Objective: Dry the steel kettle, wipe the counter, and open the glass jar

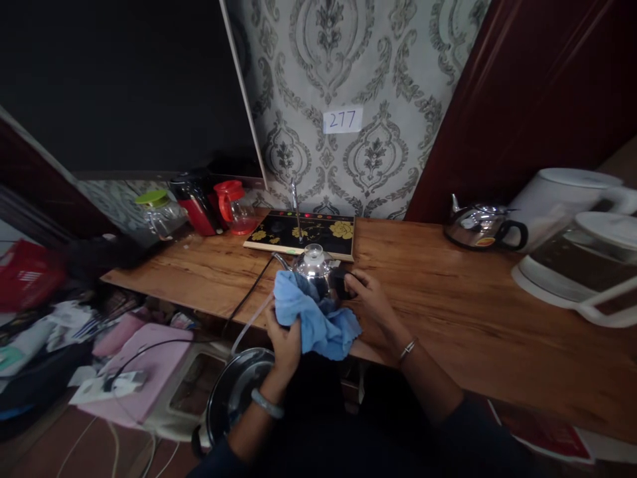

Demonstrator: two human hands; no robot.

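Note:
A shiny metal teapot (pixel 314 261) with a clear lid knob is near the front edge of the wooden counter, its spout to the left. My right hand (pixel 362 290) is closed round its black handle at the right side. With my left hand (pixel 284 337) I hold a blue cloth (pixel 313 318) against the front of the pot. The cloth hides the pot's lower part, so I cannot tell whether it touches the counter. Just behind the pot lies a black tea stove panel (pixel 323 232) with gold flowers and a thin metal tap (pixel 296 207).
On the right of the counter (pixel 413 279) stand a second metal teapot (pixel 478 226), a white kettle (pixel 547 192) and a glass pot (pixel 577 259). Jugs, one a red-lidded jug (pixel 236 206), stand at the left. Below left are a dark glass-lidded pan (pixel 233 392) and a power strip (pixel 109 386).

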